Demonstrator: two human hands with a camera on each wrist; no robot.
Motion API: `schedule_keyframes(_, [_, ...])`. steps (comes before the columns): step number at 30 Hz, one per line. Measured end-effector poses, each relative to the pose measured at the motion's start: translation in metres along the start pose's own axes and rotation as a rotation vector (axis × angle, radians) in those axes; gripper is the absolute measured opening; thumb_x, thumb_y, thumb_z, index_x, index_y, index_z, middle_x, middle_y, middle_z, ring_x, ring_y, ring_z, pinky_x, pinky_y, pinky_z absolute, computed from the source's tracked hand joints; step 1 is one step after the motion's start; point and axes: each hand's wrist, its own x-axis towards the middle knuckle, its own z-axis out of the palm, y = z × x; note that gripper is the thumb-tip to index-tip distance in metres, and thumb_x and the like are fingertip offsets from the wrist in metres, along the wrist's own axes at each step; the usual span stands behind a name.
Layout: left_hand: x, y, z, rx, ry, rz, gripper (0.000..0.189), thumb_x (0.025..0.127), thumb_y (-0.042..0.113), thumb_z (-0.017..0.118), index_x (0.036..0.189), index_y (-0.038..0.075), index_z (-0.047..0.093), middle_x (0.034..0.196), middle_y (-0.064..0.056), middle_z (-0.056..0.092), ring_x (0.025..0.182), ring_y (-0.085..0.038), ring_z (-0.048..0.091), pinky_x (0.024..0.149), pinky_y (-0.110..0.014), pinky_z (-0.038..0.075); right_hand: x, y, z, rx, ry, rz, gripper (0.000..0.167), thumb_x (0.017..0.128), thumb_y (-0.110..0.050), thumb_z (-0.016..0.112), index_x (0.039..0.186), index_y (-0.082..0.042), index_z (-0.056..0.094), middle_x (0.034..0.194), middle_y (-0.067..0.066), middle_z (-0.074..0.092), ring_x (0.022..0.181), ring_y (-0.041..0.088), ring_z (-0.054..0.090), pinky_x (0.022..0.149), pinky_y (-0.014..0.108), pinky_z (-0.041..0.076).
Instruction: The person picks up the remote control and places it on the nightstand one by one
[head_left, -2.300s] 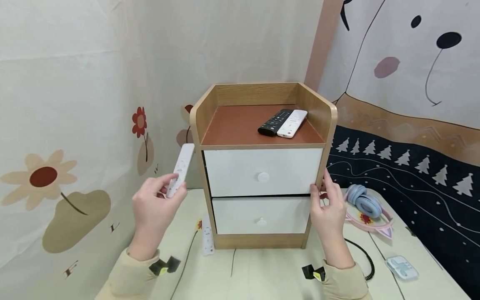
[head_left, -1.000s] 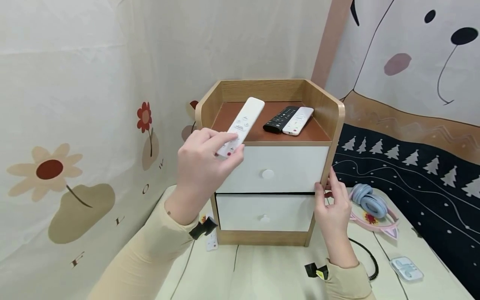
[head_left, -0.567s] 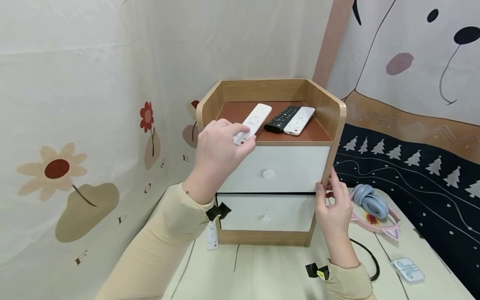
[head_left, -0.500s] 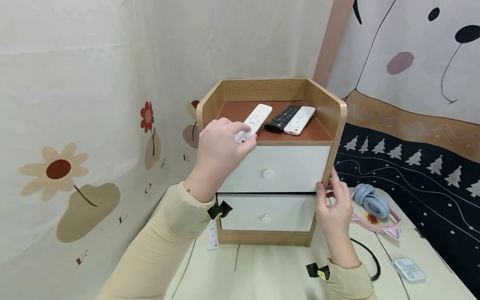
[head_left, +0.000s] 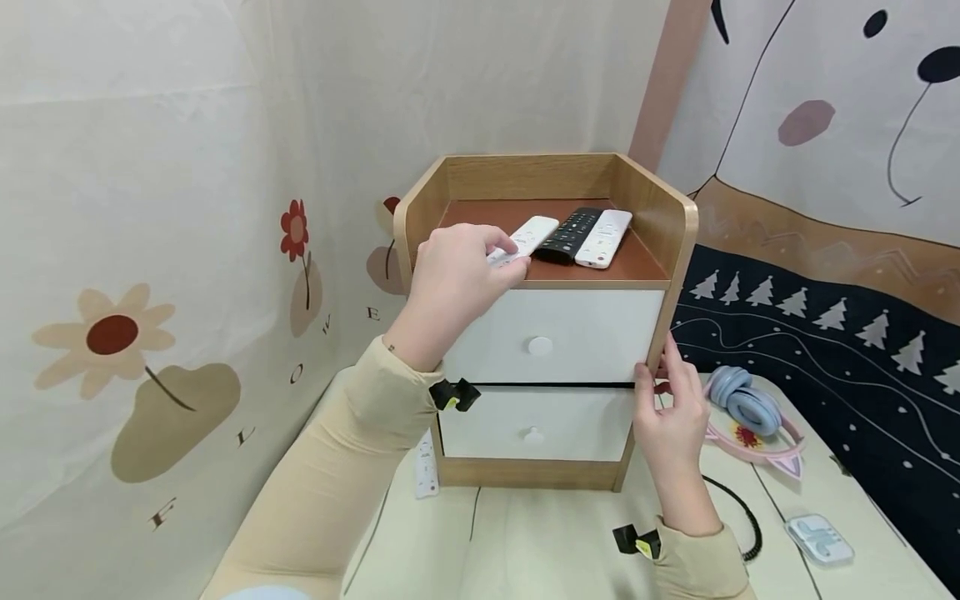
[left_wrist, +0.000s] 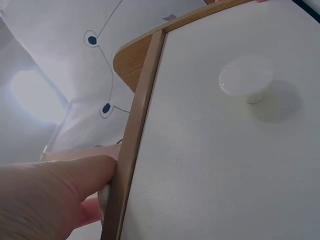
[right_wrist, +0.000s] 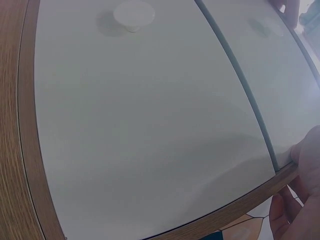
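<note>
While the left hand point(head_left: 467, 271) is pinching a white remote point(head_left: 537, 232) with thumb and fingers, the right hand point(head_left: 673, 425) is gripping the side of the cabinet point(head_left: 536, 474) — thumb in front. The pinched remote is slanting over the brown top point(head_left: 487, 212), just beside a black remote point(head_left: 572, 235), and a second white remote point(head_left: 604, 239) is touching the black one. Out on the table point(head_left: 540, 542) — left of the cabinet — a third white remote point(head_left: 426, 468) is lying, while headphones point(head_left: 741, 403) are resting on the right.

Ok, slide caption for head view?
Left hand pinches a white remote at the top of a two-drawer cabinet, beside a black remote and another white remote; right hand holds the cabinet's edge.
</note>
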Motion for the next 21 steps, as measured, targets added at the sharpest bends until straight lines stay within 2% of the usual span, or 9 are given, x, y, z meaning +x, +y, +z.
schedule_keyframes(4, [0.011,-0.002,0.002,-0.010,-0.100,-0.018,0.029,0.101,0.045,0.074,0.121,0.027,0.083,0.119,0.002,0.080,0.102,-0.021,0.068,0.085,-0.040,0.056,0.000,0.003,0.003,-0.011,-0.005,0.002,0.060,0.102,0.000,0.072,0.160,-0.008,0.057,0.111,0.027,0.069,0.102,-0.015,0.049,0.086,0.001,0.043])
schedule_keyframes(11, [0.027,-0.006,0.000,-0.028,-0.260,-0.010,0.039,0.102,0.049,0.071,0.137,0.032,0.076,0.138,0.004,0.074,0.122,-0.016,0.067,0.104,-0.042,0.055,0.000,0.002,0.004,-0.015,-0.013,0.000,0.060,0.103,-0.001,0.072,0.160,-0.009,0.057,0.110,0.028,0.069,0.102,-0.016,0.048,0.086,0.001,0.043])
schedule_keyframes(16, [0.033,-0.007,0.001,-0.072,-0.333,-0.018,0.044,0.103,0.047,0.069,0.144,0.032,0.072,0.148,0.003,0.069,0.129,-0.016,0.063,0.110,-0.042,0.052,0.000,0.002,0.003,-0.016,-0.012,-0.008,0.061,0.102,-0.001,0.073,0.161,-0.010,0.057,0.110,0.027,0.069,0.102,-0.017,0.048,0.086,0.002,0.043])
schedule_keyframes(21, [0.036,-0.005,0.003,-0.053,-0.350,-0.021,0.050,0.101,0.046,0.066,0.150,0.036,0.068,0.151,0.006,0.067,0.124,-0.018,0.060,0.105,-0.042,0.051,0.001,0.002,0.003,-0.005,0.004,-0.027,0.061,0.101,0.001,0.073,0.159,-0.006,0.058,0.110,0.026,0.069,0.102,-0.015,0.050,0.086,0.001,0.043])
